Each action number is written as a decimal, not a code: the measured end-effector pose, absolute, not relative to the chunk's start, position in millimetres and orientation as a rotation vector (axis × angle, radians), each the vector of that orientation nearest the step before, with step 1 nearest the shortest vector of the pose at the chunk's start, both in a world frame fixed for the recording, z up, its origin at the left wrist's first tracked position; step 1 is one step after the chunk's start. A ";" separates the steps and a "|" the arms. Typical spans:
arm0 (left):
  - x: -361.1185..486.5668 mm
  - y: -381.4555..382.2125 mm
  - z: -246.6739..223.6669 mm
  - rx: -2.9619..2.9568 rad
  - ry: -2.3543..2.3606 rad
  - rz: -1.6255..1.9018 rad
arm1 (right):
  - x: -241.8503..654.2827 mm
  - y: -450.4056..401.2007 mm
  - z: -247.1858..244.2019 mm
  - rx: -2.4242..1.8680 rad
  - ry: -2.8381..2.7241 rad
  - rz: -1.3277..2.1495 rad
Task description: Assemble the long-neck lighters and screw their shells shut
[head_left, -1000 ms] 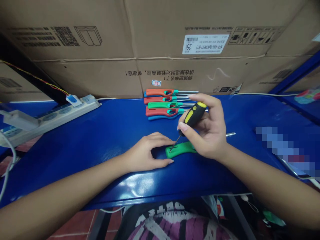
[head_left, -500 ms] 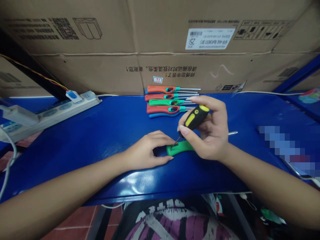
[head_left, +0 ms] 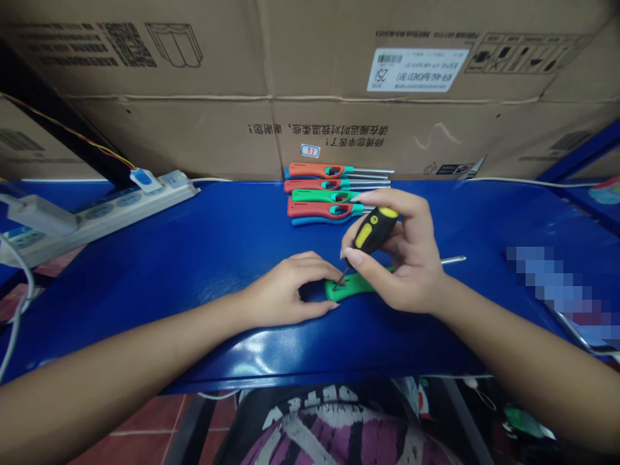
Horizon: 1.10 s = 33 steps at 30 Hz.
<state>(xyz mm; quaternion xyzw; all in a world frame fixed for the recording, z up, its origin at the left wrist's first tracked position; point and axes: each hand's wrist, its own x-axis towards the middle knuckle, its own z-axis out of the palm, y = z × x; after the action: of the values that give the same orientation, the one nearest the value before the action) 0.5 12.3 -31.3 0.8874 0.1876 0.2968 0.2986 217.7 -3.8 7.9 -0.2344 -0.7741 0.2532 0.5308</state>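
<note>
My right hand [head_left: 411, 258] is closed round a short black and yellow screwdriver [head_left: 374, 231], which is tilted. Its thin tip meets the butt end of a green long-nosed lighter [head_left: 356, 286] lying on the blue table [head_left: 203, 258]. Behind my right hand, most of the lighter is hidden, and its metal tube pokes out to the right. My left hand [head_left: 290, 290] has thumb and fingers on either side of the lighter's butt end, gripping it against the table. Past my hands lies a stack of lighters [head_left: 314, 210] in red, orange, green and blue.
A white power strip [head_left: 101, 213] with plugs sits at the left. Along the back stands a large cardboard box [head_left: 208, 135] with a small numbered sticker [head_left: 310, 150]. A blurred-out flat object [head_left: 566, 297] lies at the right. The table's front edge is close to my body.
The view has shifted slightly. My right hand and the screwdriver handle have tipped a little to the left, while the tip stays on the lighter's end. My left hand holds its place.
</note>
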 end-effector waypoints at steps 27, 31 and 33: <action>1.8 10.7 -29.3 2.393 0.500 0.805 | 226.8 -2.9 24.2 -0.567 -2.027 0.022; 1.4 11.0 -29.2 2.380 0.516 0.770 | 227.2 -2.9 23.7 -0.650 -2.062 0.448; 1.2 10.9 -29.3 2.377 0.520 0.760 | 227.5 -2.2 23.6 -0.680 -2.036 0.479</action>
<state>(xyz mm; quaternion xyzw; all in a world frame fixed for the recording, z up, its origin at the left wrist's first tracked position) 1.2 10.9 -29.3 0.8919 0.1952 0.2852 0.2917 227.5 -2.2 23.6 -0.2754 -0.8250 0.1941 0.4538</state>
